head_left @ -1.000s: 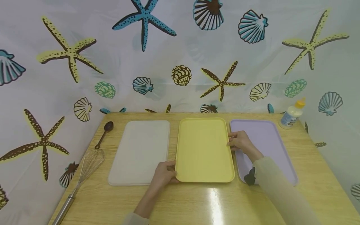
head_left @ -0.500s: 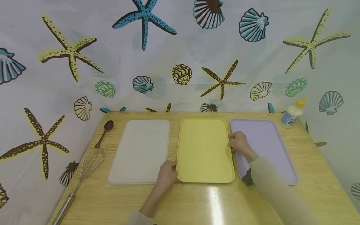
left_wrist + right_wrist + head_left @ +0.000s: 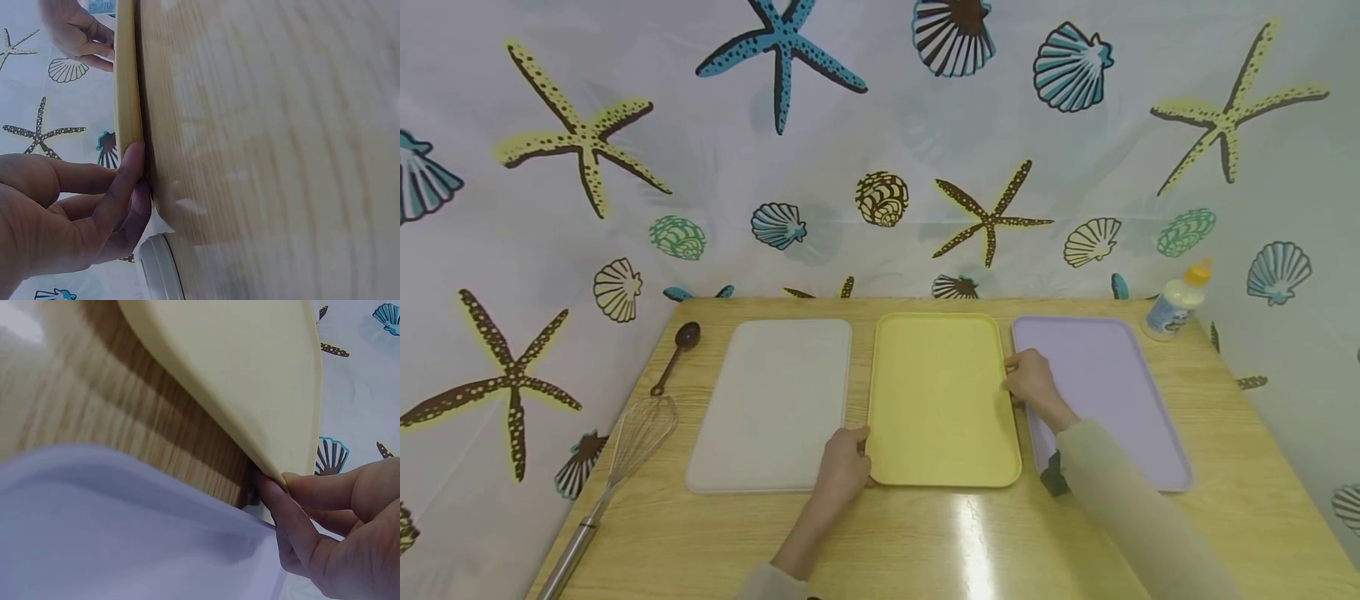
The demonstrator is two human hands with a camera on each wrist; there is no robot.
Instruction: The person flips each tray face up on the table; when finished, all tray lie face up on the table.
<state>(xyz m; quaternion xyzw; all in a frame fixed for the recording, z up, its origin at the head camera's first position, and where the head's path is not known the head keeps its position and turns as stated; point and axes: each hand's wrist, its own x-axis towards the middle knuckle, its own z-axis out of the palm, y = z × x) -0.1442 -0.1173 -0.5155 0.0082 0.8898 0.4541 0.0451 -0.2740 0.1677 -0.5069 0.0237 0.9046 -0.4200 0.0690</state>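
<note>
A yellow rectangular tray (image 3: 943, 400) lies in the middle of the wooden table. My left hand (image 3: 841, 465) grips its near left edge; in the left wrist view, the fingertips (image 3: 132, 159) sit against the rim and other fingers curl beneath. On the opposite long side, my right hand (image 3: 1033, 383) pinches the rim between thumb and finger, as the right wrist view shows up close. A narrow shadow runs under the tray's edge. To the left is a white tray (image 3: 775, 400), close beside my left hand. A lavender tray (image 3: 1112, 392) lies partly under my right forearm.
At the table's left edge lie a dark brown spoon (image 3: 687, 336) and a metal whisk (image 3: 640, 433). A white glue bottle with an orange cap (image 3: 1176, 304) stands at the back right. Behind the table hangs a sheet (image 3: 835, 150) printed with starfish and shells.
My left hand has turned a little at the yellow tray's edge, and my right wrist and sleeve have shifted slightly left. Both hands keep their hold; the trays look unmoved on the table.
</note>
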